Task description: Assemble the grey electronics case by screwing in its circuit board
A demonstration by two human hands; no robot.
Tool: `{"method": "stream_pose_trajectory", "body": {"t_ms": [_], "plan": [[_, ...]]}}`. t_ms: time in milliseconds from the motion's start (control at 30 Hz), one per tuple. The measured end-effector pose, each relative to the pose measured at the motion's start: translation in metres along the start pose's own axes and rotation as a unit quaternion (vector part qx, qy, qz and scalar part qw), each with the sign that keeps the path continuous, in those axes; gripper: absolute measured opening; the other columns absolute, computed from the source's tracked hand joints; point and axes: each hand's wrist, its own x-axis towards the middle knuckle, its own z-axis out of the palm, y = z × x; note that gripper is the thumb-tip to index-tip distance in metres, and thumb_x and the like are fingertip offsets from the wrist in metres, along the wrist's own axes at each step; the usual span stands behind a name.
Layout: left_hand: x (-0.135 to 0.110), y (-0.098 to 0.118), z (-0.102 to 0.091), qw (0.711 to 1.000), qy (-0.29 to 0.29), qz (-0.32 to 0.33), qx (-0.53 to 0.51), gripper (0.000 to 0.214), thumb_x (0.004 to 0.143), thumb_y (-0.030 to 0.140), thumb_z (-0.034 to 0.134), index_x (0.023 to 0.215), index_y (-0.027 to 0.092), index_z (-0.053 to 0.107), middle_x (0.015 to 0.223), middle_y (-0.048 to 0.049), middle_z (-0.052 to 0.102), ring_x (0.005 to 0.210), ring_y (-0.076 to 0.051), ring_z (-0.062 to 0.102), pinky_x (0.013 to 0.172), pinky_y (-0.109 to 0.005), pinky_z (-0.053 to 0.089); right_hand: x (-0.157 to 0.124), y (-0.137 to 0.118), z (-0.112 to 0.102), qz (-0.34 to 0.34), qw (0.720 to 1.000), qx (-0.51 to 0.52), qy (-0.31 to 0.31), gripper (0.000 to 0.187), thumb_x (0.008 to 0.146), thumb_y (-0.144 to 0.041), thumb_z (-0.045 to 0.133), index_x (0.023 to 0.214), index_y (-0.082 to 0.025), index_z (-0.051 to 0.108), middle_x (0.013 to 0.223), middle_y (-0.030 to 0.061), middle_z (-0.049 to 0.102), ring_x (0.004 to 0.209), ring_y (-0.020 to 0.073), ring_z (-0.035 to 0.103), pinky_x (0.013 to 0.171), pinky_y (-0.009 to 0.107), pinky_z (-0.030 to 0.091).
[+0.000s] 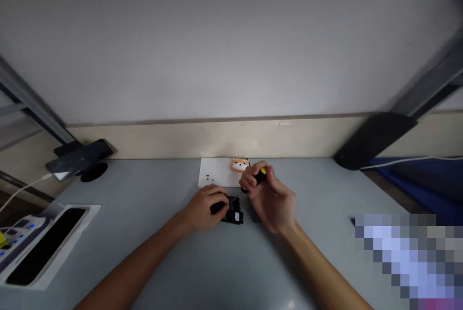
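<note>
My right hand (pixel 269 194) is closed around a screwdriver (pixel 259 176) with a black handle and a yellow end. Its thin shaft points left and down toward a small black device (pixel 235 206) on the grey table. Fingers of my left hand (pixel 206 208) grip the left side of that device, covering part of it. A small white label shows on its near right corner. What exactly the device is cannot be made out. Behind my hands lies a white sheet (pixel 217 165) with several tiny dark pieces (pixel 208 177) and an orange-and-white animal-faced object (pixel 238 165).
On the left, a phone (pixel 81 158) rests on a stand with a white cable. Nearer lie a long black panel (pixel 47 245) on white and a power strip (pixel 21 233). At the back right, a dark object (pixel 376 139) leans by the wall. The lower right is pixelated.
</note>
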Motion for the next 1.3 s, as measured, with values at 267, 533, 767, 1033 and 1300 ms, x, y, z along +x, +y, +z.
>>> {"method": "stream_pose_trajectory", "body": {"t_ms": [267, 533, 767, 1033, 1300], "plan": [[-0.003, 0.001, 0.005, 1.000, 0.020, 0.000, 0.013, 0.012, 0.090, 0.014, 0.061, 0.096, 0.022, 0.068, 0.109, -0.0064, 0.070, 0.102, -0.020, 0.065, 0.095, -0.040, 0.054, 0.003, -0.003, -0.020, -0.108, 0.975, -0.194, 0.014, 0.031, 0.103, -0.043, 0.041, 0.088, -0.024, 0.061, 0.076, 0.0031, 0.047, 0.073, 0.0206, 0.044, 0.071, 0.037, 0.036], [-0.005, 0.009, 0.000, 1.000, 0.020, 0.007, 0.000, 0.013, 0.088, 0.014, 0.061, 0.095, 0.023, 0.068, 0.111, -0.0061, 0.071, 0.103, -0.021, 0.066, 0.097, -0.041, 0.053, 0.001, -0.003, -0.035, -0.211, 0.810, -0.533, -0.123, 0.017, 0.100, -0.031, 0.050, 0.103, -0.026, 0.066, 0.100, 0.0099, 0.067, 0.098, 0.0294, 0.058, 0.089, 0.046, 0.042], [0.011, 0.010, -0.011, 0.996, 0.080, -0.028, 0.038, 0.011, 0.095, 0.018, 0.055, 0.091, 0.021, 0.065, 0.097, -0.0058, 0.070, 0.097, -0.021, 0.065, 0.089, -0.038, 0.052, 0.003, -0.004, -0.038, -0.237, 0.808, -0.535, -0.067, 0.019, 0.100, -0.028, 0.049, 0.106, -0.025, 0.067, 0.101, 0.0096, 0.069, 0.095, 0.0278, 0.060, 0.088, 0.045, 0.042], [0.066, -0.005, -0.010, 0.962, -0.050, -0.009, 0.268, 0.017, 0.097, 0.022, 0.053, 0.092, 0.019, 0.069, 0.094, -0.0076, 0.071, 0.090, -0.025, 0.068, 0.083, -0.039, 0.050, 0.001, -0.012, -0.037, -0.274, 0.792, -0.542, -0.061, 0.020, 0.102, -0.026, 0.046, 0.107, -0.024, 0.065, 0.099, 0.0092, 0.067, 0.093, 0.0257, 0.058, 0.085, 0.043, 0.041], [0.087, -0.025, -0.008, 0.944, -0.132, 0.002, 0.301, 0.016, 0.088, 0.020, 0.059, 0.098, 0.017, 0.072, 0.094, -0.0119, 0.072, 0.092, -0.029, 0.069, 0.089, -0.044, 0.048, 0.004, -0.009, -0.046, -0.284, 0.796, -0.534, -0.033, 0.021, 0.104, -0.030, 0.042, 0.108, -0.023, 0.061, 0.102, 0.0091, 0.065, 0.097, 0.0251, 0.059, 0.086, 0.042, 0.044]]}}
